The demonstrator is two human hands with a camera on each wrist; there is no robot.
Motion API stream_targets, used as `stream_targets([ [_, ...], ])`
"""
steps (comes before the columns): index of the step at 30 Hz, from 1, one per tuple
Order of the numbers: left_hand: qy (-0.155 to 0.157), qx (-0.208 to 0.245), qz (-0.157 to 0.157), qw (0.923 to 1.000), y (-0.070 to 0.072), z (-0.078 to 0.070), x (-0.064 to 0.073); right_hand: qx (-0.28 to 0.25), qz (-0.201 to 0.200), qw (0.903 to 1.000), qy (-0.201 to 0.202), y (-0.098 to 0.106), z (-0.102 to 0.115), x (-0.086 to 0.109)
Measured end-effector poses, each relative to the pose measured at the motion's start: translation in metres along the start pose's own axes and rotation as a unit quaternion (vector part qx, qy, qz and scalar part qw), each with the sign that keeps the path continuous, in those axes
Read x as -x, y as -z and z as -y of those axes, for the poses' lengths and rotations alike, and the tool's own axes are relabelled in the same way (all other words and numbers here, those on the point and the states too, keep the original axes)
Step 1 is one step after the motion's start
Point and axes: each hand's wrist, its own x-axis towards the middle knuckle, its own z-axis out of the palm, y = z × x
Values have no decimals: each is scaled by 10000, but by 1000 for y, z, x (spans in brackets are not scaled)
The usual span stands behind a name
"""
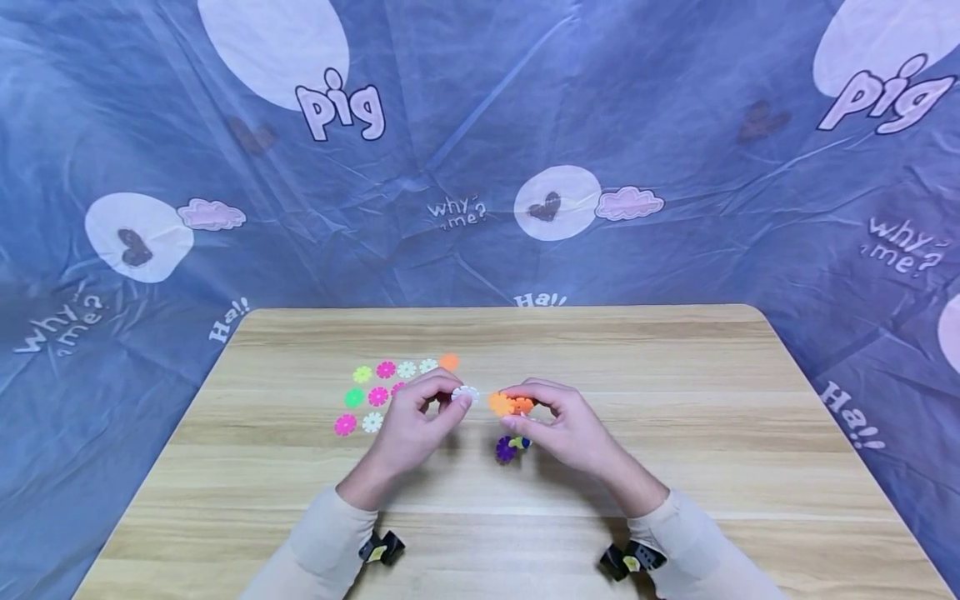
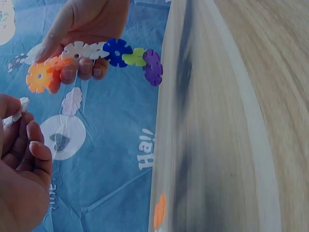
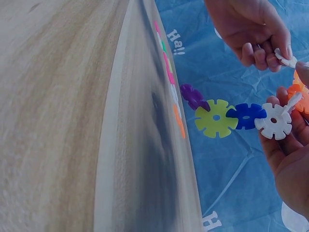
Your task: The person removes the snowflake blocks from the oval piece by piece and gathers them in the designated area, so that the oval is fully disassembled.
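Between thumb and fingertips, my left hand (image 1: 416,425) pinches a white snowflake disc (image 1: 465,393). My right hand (image 1: 566,423) grips a chain of slotted snowflake discs joined edge to edge. At its upper end an orange disc (image 1: 500,404) points toward the white one, a small gap apart. In the left wrist view the chain continues through a second orange disc, white discs (image 2: 76,50), a blue disc (image 2: 117,52), a yellow-green disc (image 2: 134,57) and a purple disc (image 2: 153,67). The purple end hangs free below the right hand, whose fingers hide part of the chain in the head view.
Loose discs lie in rows on the wooden table (image 1: 675,358), left of centre: pink (image 1: 345,425), green (image 1: 355,397), yellow-green (image 1: 362,374), white (image 1: 406,369) and orange (image 1: 449,362). The left hand hides some. A blue printed cloth (image 1: 450,267) hangs behind the table.
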Motion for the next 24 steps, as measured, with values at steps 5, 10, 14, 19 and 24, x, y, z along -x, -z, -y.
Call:
stream_targets([
  [5, 96, -104, 76, 9999, 5, 1, 1, 6, 7, 10000, -47, 0, 1, 0],
  [10, 300, -284, 186, 9990, 14, 3, 2, 7, -1, 10000, -42, -1, 0, 0],
  [14, 734, -458, 362, 9956, 23, 3, 4, 31, -2, 10000, -9, -2, -1, 1],
  [19, 1279, -732, 429, 9882, 31, 5, 7, 60, 33, 9999, -95, -1, -2, 1],
  [24, 1610, -771, 228, 9837, 37, 8, 9, 59, 66, 9999, -140, 0, 0, 1],
])
